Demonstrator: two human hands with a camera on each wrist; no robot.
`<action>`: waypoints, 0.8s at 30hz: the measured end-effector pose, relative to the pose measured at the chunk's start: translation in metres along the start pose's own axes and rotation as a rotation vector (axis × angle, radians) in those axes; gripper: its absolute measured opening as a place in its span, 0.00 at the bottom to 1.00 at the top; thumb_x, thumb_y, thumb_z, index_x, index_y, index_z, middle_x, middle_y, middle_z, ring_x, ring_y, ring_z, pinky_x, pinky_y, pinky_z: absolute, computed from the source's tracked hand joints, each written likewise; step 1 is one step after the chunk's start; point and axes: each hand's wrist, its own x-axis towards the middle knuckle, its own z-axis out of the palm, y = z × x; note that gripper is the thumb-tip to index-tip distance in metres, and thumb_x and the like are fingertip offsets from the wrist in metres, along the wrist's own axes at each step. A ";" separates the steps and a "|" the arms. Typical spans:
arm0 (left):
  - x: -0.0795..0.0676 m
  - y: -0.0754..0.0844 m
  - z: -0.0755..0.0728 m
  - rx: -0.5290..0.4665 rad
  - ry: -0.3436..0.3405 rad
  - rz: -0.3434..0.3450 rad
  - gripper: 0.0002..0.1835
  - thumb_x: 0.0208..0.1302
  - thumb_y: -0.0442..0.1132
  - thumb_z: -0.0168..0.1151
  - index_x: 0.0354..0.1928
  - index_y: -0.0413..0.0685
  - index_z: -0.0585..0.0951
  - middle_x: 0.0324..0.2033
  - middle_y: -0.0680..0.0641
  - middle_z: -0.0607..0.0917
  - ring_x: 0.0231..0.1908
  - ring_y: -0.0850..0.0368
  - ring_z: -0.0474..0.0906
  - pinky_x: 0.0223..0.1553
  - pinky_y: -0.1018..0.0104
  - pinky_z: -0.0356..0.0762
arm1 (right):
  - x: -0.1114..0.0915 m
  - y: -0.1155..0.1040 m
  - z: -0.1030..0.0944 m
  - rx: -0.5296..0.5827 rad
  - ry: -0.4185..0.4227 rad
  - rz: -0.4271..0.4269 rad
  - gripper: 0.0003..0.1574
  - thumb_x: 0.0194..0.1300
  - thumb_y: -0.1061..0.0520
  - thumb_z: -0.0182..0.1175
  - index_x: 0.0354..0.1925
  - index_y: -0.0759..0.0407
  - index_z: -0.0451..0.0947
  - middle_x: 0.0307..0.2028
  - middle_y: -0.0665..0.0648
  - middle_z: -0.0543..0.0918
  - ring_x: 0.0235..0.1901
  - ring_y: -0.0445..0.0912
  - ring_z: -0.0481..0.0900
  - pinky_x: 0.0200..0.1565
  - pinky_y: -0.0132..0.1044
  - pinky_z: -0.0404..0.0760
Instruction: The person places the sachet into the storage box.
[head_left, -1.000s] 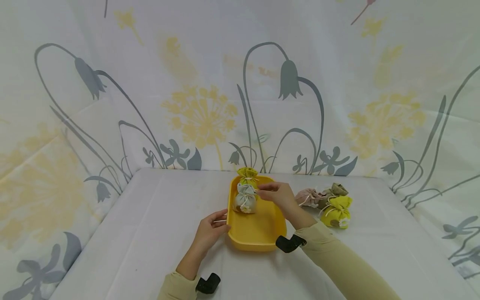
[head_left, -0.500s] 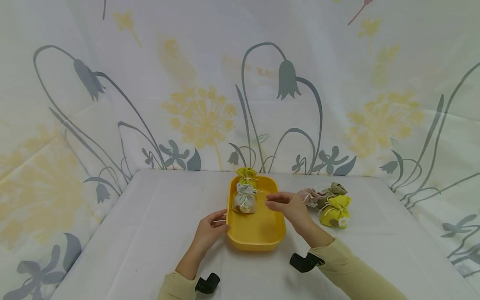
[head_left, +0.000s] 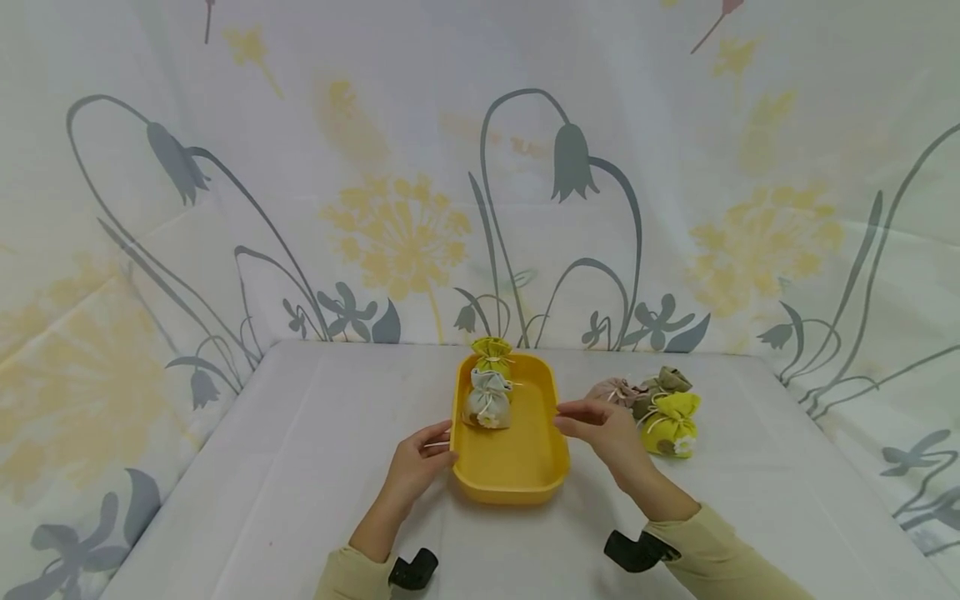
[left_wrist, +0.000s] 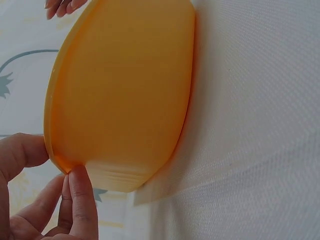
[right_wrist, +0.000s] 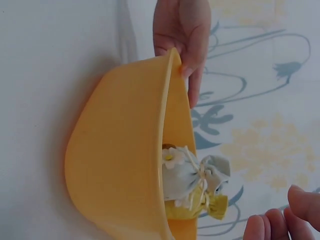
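Observation:
A deep yellow plastic tray (head_left: 517, 471) stands on the white-covered table. My left hand (head_left: 416, 468) grips its left rim, thumb on one side and fingers on the other, as the left wrist view also shows. Two drawstring pouches stand in the tray's far left part: a yellow one (head_left: 492, 355) at the back and a pale grey one (head_left: 487, 402) with a white flower in front of it. My right hand (head_left: 609, 437) hovers by the tray's right rim, fingers loosely bent and nothing between them; in the right wrist view its fingertips are apart from the tray.
Right of the tray, three more pouches lie bunched together: a pink one (head_left: 617, 391), partly behind my right hand, an olive-brown one (head_left: 666, 381) and a bright yellow one (head_left: 671, 425). Behind the table hangs a white curtain (head_left: 420, 75) with printed flowers.
From beside the grey pouch, my right hand has drawn back to the right and toward me, past the tray's right rim. The left hand keeps its grip; both pouches stay in place.

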 end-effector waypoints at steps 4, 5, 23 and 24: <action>0.000 0.000 -0.001 0.004 0.000 0.000 0.26 0.57 0.32 0.63 0.60 0.38 0.73 0.48 0.40 0.78 0.47 0.48 0.76 0.45 0.62 0.77 | -0.004 0.002 -0.006 -0.001 0.019 -0.011 0.21 0.57 0.59 0.66 0.47 0.68 0.79 0.40 0.58 0.82 0.40 0.46 0.80 0.45 0.35 0.78; 0.000 0.000 -0.001 0.005 0.000 0.000 0.26 0.57 0.32 0.63 0.60 0.38 0.73 0.48 0.40 0.78 0.47 0.48 0.76 0.45 0.62 0.77 | -0.005 0.003 -0.007 -0.003 0.024 -0.011 0.21 0.57 0.58 0.66 0.48 0.68 0.79 0.40 0.58 0.82 0.39 0.46 0.80 0.45 0.34 0.78; -0.001 0.002 0.001 0.018 0.007 -0.010 0.26 0.57 0.30 0.63 0.59 0.37 0.73 0.48 0.39 0.78 0.46 0.48 0.77 0.45 0.62 0.77 | -0.024 0.015 -0.038 -0.028 0.114 0.003 0.24 0.57 0.53 0.67 0.48 0.66 0.78 0.39 0.54 0.83 0.37 0.40 0.80 0.42 0.28 0.77; -0.002 0.002 0.000 0.019 0.007 -0.010 0.26 0.57 0.31 0.63 0.59 0.37 0.73 0.48 0.38 0.78 0.46 0.48 0.77 0.45 0.61 0.77 | -0.025 0.016 -0.040 -0.035 0.121 0.008 0.24 0.57 0.53 0.66 0.48 0.66 0.78 0.39 0.53 0.83 0.37 0.40 0.80 0.42 0.28 0.76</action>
